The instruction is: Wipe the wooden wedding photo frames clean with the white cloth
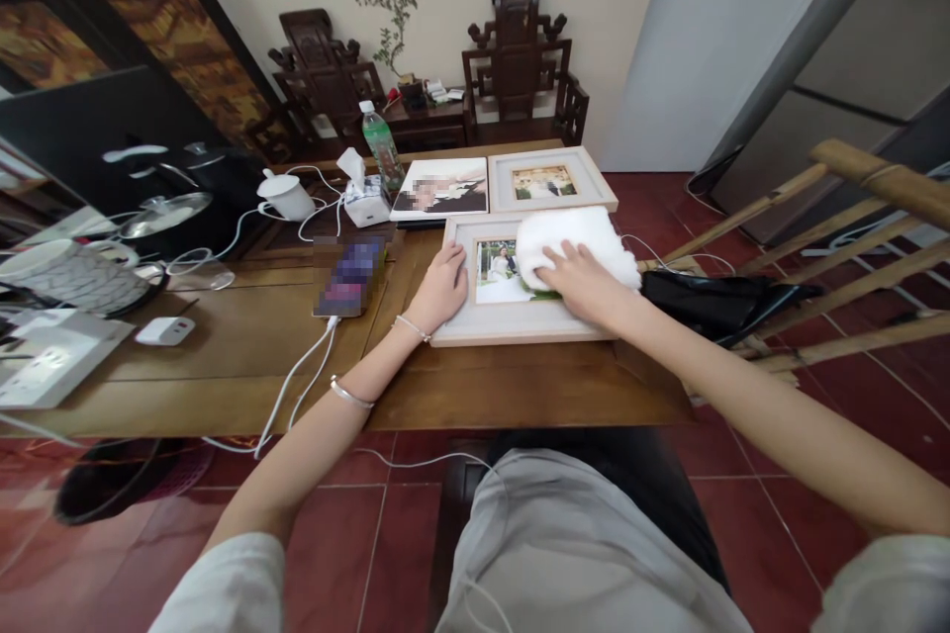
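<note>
Left hand (444, 283) rests on the left border of a pale wooden picture frame (520, 320), fingers slightly bent, its grip unclear; right hand (575, 275), fingers spread, presses a white towel (590, 229) onto the frame's right side. That frame lies beneath both hands, its wedding photo (488, 267) partly covered. Work on it looks under way, not finished; whether the second wooden frame (547, 180) and portrait panel (439, 188) just beyond the hands are done cannot be told. Left of the left hand lies a smartphone (348, 279), cable attached.
</note>
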Demonstrator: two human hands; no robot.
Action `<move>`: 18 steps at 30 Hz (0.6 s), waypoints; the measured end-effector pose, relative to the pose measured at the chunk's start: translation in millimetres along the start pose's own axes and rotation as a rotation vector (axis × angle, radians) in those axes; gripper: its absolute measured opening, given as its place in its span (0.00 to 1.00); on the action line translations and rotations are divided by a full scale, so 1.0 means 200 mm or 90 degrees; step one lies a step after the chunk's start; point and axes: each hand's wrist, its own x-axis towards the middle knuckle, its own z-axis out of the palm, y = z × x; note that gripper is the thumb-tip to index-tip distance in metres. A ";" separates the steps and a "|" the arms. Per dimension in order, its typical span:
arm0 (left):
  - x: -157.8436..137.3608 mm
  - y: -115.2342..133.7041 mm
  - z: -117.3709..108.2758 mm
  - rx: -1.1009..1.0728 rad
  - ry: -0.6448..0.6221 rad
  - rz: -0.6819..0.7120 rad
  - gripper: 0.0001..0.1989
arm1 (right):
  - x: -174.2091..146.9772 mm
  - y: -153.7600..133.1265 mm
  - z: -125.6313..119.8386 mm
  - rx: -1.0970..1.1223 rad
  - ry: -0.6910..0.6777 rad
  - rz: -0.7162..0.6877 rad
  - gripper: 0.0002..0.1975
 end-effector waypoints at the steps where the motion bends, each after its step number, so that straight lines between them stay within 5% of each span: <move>1: 0.00 0.01 0.00 0.000 0.009 0.005 0.20 | -0.07 -0.03 -0.02 0.005 -0.015 -0.019 0.30; 7: -0.02 0.05 -0.03 -0.011 0.033 0.031 0.17 | -0.29 -0.16 -0.08 0.031 -0.009 -0.077 0.30; 12: -0.02 0.03 -0.04 -0.018 0.036 0.032 0.15 | -0.13 -0.15 -0.07 0.055 -0.021 -0.009 0.30; 18: -0.04 0.04 -0.04 0.019 0.011 0.045 0.16 | 0.12 -0.02 0.06 0.030 0.072 0.093 0.30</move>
